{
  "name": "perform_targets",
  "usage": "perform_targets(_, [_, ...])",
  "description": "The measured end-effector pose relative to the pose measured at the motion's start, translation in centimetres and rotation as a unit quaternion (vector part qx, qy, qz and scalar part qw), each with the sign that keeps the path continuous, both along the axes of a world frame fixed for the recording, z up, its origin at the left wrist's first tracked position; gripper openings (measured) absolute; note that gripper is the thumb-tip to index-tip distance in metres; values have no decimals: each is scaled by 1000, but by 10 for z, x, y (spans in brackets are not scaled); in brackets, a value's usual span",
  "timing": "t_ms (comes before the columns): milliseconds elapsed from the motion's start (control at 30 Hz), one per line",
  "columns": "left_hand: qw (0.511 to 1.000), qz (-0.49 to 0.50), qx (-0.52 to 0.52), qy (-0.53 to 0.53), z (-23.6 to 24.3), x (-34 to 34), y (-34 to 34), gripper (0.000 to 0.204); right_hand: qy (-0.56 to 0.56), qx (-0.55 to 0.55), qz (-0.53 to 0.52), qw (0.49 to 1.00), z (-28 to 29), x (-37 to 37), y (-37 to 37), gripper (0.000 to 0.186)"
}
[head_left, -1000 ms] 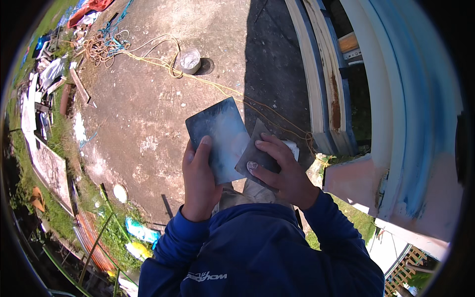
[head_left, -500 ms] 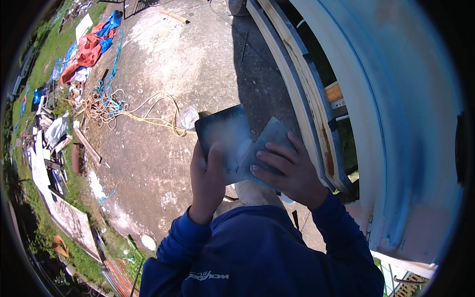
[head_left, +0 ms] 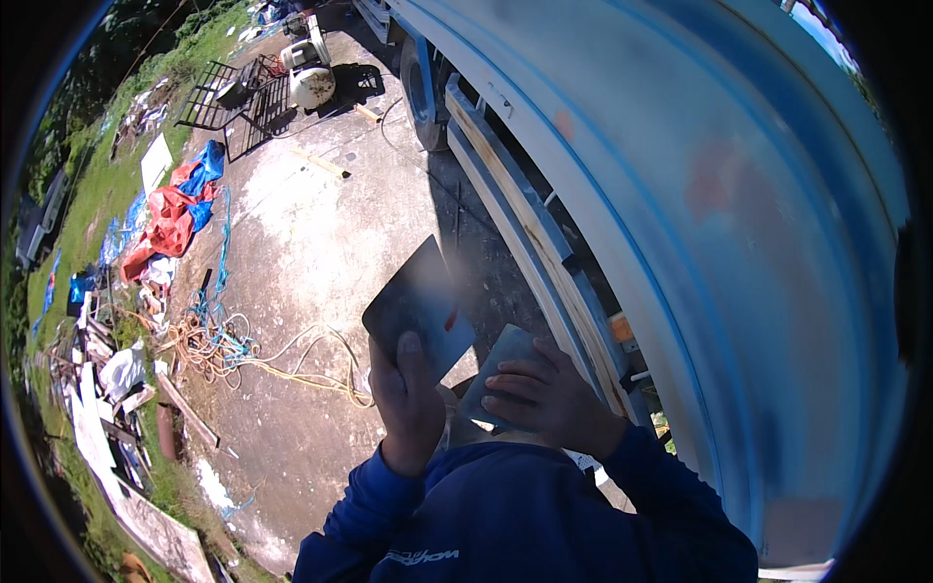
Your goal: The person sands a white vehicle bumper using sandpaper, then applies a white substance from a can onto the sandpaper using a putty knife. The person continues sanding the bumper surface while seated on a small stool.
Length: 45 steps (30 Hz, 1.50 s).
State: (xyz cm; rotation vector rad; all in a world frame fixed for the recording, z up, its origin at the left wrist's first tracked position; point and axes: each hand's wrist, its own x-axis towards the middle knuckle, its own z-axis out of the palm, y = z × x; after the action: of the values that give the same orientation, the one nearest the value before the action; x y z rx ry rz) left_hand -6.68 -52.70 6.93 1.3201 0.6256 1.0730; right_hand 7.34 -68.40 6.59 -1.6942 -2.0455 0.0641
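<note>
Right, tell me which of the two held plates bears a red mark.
The dark plate in the left hand: a short red streak shows on its face. The paler plate in the right hand shows no red on its visible part.

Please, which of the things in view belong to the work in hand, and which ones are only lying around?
In hand:
dark flat plate, held in the left hand
grey-green sheet, held in the right hand

Apparently just lying around:
red and blue tarp
tangled ropes
wooden plank
</note>
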Motion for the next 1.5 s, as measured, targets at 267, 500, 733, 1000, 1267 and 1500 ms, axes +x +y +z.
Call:
perform_targets(267, [911, -85, -388, -111, -9, 61, 99, 29, 244, 61, -84, 964, 6, 36, 110, 53])
perform_targets(500, [964, -115, -240, 13, -13, 74, 231, 31, -81, 70, -166, 980, 9, 111, 209, 55])
perform_targets(733, [970, -165, -172, 44, -1, 107, 332, 30, -106, 62, -161, 979, 34, 116, 304, 50])
perform_targets(1000, [951, -266, -138, 75, 3, 134, 407, 35, -75, 38, -169, 982, 41, 140, 397, 28])
perform_targets(1267, [994, -84, -63, 30, 7, 185, 502, 39, 27, 6, -56, 998, 21, 175, 485, 31])
perform_targets(1500, [946, -88, -307, -59, 5, 240, 581, 30, 255, 65, -61, 963, 11, 229, 589, 57])
